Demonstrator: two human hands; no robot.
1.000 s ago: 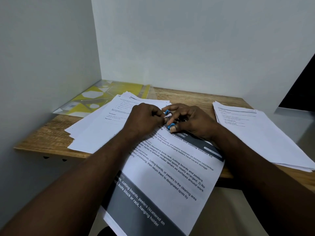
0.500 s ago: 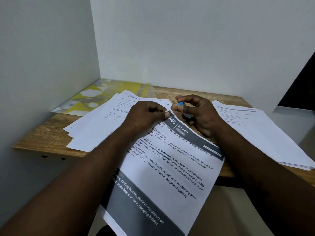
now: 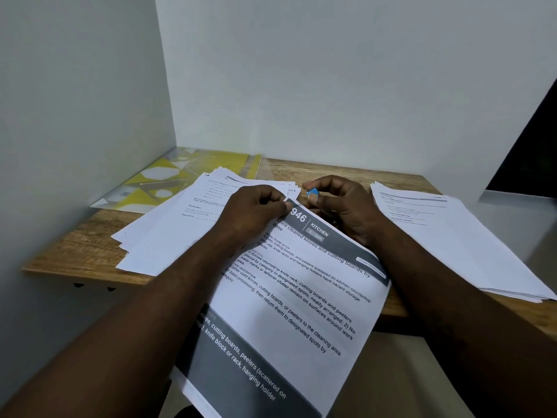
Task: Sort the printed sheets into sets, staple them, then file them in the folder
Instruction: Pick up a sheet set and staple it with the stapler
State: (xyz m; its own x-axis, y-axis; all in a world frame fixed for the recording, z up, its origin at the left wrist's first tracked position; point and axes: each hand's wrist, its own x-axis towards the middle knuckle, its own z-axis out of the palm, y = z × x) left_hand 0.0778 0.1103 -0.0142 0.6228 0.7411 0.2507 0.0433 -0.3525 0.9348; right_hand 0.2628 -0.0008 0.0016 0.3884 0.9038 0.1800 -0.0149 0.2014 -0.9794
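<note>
A set of printed sheets (image 3: 289,312) headed "946 KITCHEN" lies slanted across the table's near edge and hangs over it toward me. My left hand (image 3: 253,212) pinches its top left corner. My right hand (image 3: 340,203) sits just right of that corner and grips a small blue stapler (image 3: 312,193), mostly hidden in the curled fingers and lifted clear of the paper. A loose fan of white sheets (image 3: 168,233) lies to the left. A yellow patterned folder (image 3: 180,173) lies flat in the back left corner.
A second stack of white sheets (image 3: 446,236) lies at the right, reaching the wooden table's (image 3: 337,170) front edge. White walls close in the left side and the back. A dark opening shows at the far right.
My right hand has lifted the blue stapler off the set's corner and drawn it up and to the right. My left hand keeps its pinch on the corner.
</note>
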